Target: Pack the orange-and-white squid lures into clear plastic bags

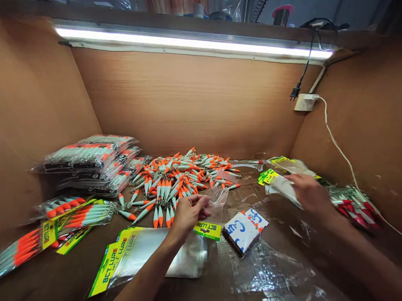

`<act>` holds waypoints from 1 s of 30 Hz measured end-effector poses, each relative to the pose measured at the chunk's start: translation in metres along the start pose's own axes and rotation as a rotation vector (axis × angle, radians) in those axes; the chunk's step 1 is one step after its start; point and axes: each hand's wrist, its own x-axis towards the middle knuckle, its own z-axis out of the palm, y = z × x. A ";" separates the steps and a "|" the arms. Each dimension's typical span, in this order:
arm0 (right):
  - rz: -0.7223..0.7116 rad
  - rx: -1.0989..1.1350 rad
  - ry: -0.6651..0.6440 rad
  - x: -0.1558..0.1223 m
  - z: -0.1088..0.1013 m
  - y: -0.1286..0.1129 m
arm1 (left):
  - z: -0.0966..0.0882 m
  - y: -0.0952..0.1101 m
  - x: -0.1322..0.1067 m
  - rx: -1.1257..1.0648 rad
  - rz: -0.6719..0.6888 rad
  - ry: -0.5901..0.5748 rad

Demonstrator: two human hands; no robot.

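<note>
My left hand (191,212) is closed in a pinch on a small clear plastic bag (219,199). That bag's yellow-green BCT LURE label (208,230) hangs below my fingers, upside down. Below the hand lie larger clear bags (187,260) with matching labels. My right hand (308,192), smeared by motion, is at the right beside a pile of narrow clear bags (284,186) with yellow labels. Its fingertips overlap these bags, and whether they grip one cannot be made out. Behind my left hand spreads a heap of white-and-orange fishing lures (178,177).
Packed lures in clear bags form a stack (87,162) at the back left. Labelled lure packs (31,247) lie in front of it. A small box with blue writing (242,230) sits at centre. Red-and-white lures (357,210) and a white cord (340,153) are at right.
</note>
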 end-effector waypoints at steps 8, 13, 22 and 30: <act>-0.182 0.365 -0.474 -0.028 -0.003 -0.132 | 0.000 -0.008 0.003 0.341 0.197 -0.089; -0.163 0.523 -0.527 -0.032 0.023 -0.149 | -0.007 -0.003 0.001 0.422 0.224 -0.047; 0.156 0.853 -0.263 -0.015 -0.013 -0.151 | 0.051 0.008 -0.035 0.391 0.365 -0.217; 0.496 0.362 0.040 -0.081 -0.023 -0.060 | 0.058 0.018 -0.052 0.635 0.410 -0.389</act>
